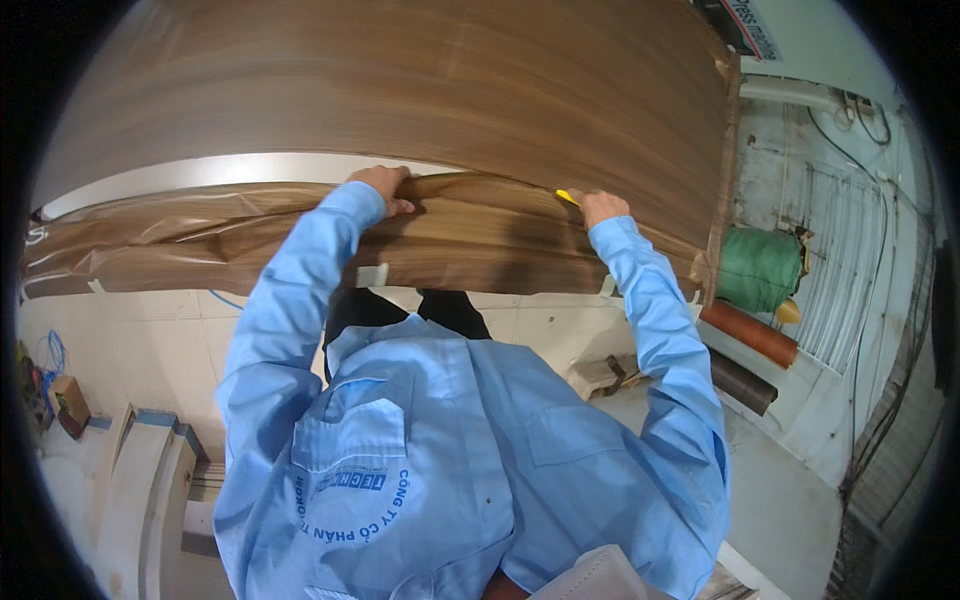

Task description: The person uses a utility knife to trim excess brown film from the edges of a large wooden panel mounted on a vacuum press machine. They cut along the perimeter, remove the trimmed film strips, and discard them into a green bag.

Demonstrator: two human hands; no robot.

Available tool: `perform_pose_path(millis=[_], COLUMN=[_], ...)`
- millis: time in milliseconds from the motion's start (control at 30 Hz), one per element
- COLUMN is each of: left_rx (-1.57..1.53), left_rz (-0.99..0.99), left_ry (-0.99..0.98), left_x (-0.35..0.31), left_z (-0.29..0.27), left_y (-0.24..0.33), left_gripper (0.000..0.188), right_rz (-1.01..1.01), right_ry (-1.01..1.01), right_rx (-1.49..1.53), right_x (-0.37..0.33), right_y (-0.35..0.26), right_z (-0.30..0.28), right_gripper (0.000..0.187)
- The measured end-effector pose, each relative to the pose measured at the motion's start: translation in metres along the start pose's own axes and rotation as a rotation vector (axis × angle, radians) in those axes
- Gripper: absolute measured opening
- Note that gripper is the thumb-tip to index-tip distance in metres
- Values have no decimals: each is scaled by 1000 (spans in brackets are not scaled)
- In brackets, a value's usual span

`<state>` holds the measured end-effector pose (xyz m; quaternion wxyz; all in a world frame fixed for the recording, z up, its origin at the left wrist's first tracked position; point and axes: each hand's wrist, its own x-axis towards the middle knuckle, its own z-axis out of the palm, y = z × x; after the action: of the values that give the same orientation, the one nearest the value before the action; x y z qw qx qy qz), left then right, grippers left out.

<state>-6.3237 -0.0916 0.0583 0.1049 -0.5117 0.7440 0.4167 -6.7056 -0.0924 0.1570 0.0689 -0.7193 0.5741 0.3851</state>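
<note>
A brown wood-grain film [400, 90] covers a wide panel before me. Along its front, a long slit bares a white strip [250, 168] that narrows toward the right. The front flap of film [480, 230] is wrinkled, most of all at the left. My left hand [383, 187] rests at the slit's edge, thumb apart from the fingers, on the film beside the white strip. Farther right, my right hand [602, 207] is closed around a small yellow utility knife [567, 196] at the line of the slit; its blade is too small to make out.
Pieces of pale tape [372, 275] hold the film's front edge. To the right lie a green wrapped roll [760, 268], a reddish-brown roll [750, 335] and a dark roll [743, 382]. Pale boards [145, 500] stand at lower left, near a blue hose [55, 352].
</note>
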Motion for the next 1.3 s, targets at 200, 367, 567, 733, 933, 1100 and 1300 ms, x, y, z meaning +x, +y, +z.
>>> perform_pose_path(millis=[200,367,567,733,933,1100,1300], left_rx=[61,-116,-344,-518,-181,85,18], left_rz=[112,154,56,-10,79,225,-73], left_ry=[57,119,98,15,63,-78,-17], left_x=[33,34,22,28,127,167,166], left_z=[42,58,64,69,110,152,150], left_y=[56,36,8,47,222,270,266], left_gripper=[21,15,10,40,66,36,26], right_rz=[-103,-126,-32,63,41,20,12], right_ry=[74,87,50,57,140,143,147], right_rx=[37,80,86,17,-30,8,71], right_x=[-2,-13,-20,-31,-35,-34,-45], right_y=[57,131,212,276,327,376,448], right_z=[39,91,140,189,241,268,301], right_gripper=[41,38,38,38,41,39,36])
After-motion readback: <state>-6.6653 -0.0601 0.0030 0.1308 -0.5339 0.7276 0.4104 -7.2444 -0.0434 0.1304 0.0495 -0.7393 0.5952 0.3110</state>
